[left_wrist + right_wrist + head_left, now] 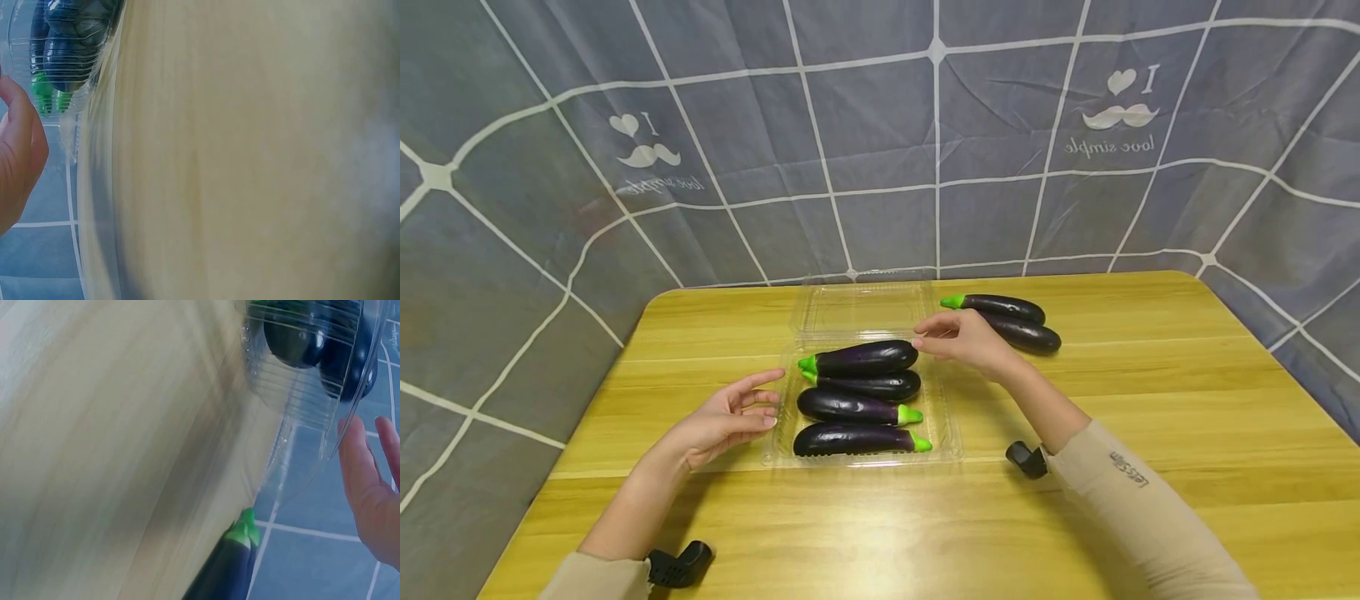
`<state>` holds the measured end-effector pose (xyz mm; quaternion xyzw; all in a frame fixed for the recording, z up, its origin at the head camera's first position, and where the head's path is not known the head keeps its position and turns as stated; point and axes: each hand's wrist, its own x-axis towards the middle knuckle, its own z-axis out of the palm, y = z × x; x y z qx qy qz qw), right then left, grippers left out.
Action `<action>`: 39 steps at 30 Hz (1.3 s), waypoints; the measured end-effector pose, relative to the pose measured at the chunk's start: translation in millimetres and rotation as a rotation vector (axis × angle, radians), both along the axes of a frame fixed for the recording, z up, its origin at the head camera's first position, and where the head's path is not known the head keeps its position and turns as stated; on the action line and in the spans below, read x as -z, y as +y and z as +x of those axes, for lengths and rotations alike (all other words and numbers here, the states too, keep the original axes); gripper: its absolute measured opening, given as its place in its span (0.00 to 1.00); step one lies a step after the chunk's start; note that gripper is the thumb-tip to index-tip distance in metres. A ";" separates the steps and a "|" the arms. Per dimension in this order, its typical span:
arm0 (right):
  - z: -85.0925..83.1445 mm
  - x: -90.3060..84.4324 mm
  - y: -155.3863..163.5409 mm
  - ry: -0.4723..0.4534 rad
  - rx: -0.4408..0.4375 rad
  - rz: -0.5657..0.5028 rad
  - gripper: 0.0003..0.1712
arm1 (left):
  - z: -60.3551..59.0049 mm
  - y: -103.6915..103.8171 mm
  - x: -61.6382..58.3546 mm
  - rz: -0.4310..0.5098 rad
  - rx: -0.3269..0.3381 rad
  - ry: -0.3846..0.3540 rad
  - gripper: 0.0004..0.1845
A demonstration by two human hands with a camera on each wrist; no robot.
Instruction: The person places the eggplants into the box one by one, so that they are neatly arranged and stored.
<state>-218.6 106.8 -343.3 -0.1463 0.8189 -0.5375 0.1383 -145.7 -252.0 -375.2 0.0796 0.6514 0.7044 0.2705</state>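
Four glossy dark-purple eggplants [859,396] lie side by side, filling the clear plastic clamshell tray [946,433] on the yellow wooden counter [1150,400]; left hand [722,421] relaxed beside its edge; right hand [962,340], fingers loosely released, by the top eggplant.

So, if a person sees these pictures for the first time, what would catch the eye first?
Probably the four dark purple eggplants with bright green stems, lying side by side in a clear plastic tray in the middle of the yellow wooden table. The left hand is open beside the tray, and the right hand reaches to the rear eggplant's tip. Two more eggplants lie behind it.
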 end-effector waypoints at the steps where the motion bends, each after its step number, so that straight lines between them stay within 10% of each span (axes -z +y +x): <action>1: 0.1 0.2 1.2 0.002 -0.005 -0.006 0.23 | 0.0 0.0 -0.1 -0.001 0.000 0.001 0.36; 39: 12.2 1.7 72.1 0.093 0.070 0.030 0.24 | 0.0 0.1 1.2 0.010 0.008 0.001 0.36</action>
